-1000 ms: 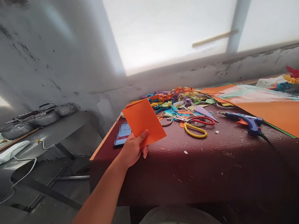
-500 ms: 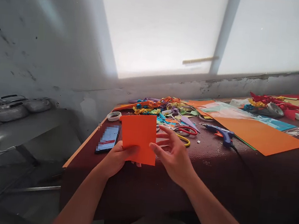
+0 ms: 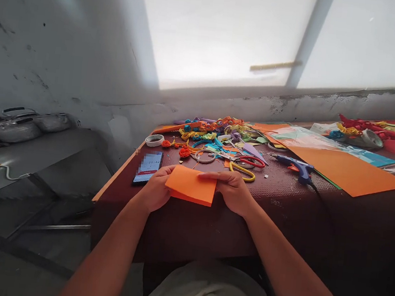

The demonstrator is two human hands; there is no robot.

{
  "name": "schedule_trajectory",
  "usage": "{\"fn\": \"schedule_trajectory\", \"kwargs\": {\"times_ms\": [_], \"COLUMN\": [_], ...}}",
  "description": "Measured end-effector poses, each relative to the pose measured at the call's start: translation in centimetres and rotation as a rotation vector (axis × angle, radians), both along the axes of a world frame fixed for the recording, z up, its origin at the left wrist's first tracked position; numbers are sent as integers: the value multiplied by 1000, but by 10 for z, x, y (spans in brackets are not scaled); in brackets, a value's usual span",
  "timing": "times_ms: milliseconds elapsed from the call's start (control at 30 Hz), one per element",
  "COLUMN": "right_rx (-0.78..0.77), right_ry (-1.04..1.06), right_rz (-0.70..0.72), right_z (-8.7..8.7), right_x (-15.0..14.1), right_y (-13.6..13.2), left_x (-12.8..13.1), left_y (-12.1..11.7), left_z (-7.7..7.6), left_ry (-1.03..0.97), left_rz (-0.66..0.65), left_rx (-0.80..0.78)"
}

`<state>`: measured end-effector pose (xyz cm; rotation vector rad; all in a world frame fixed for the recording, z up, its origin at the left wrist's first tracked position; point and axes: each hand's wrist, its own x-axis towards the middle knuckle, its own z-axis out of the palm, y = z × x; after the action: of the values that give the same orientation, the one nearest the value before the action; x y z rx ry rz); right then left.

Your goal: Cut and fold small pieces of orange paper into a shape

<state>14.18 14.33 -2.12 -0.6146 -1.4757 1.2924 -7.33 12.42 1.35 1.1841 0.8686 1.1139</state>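
Note:
Both my hands hold a small orange paper sheet (image 3: 191,186), tilted almost flat just above the dark red table (image 3: 283,209). My left hand (image 3: 156,190) grips its left edge, thumb on top. My right hand (image 3: 231,189) pinches its far right edge with the fingers curled over it. A phone (image 3: 149,166) lies just left of my left hand. Red and yellow scissors (image 3: 248,165) lie just beyond my right hand.
A heap of coloured paper scraps and small paper flowers (image 3: 213,135) covers the table's far left. A blue glue gun (image 3: 296,168) with its cord, a tape roll (image 3: 154,139) and a large orange sheet (image 3: 347,168) lie further back. A grey bench (image 3: 35,149) stands left.
My right hand came into view and took hold of the orange sheet. The sheet went from upright to almost flat and lower over the table. The camera turned right.

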Motion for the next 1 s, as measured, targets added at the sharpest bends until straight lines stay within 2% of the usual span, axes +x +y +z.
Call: {"fn": "schedule_trajectory", "kwargs": {"times_ms": [233,433,667,1000], "right_rx": [-25,-142,-143,-197], "right_ry": [16,73,122,94], "right_rz": [-57,-83,-171,-177], "right_z": [1,9,11,3], "right_x": [-1,-6,-26,-12], "right_y": [0,-1,6,17], "left_x": [2,7,5,2], "left_y": [0,0,-5,-9], "left_z": [0,-4,-6,-8], "left_ry": [-15,-44,26,-86], "left_rz": [30,149,122,43], "left_rx": [-13,57,81,200]}}
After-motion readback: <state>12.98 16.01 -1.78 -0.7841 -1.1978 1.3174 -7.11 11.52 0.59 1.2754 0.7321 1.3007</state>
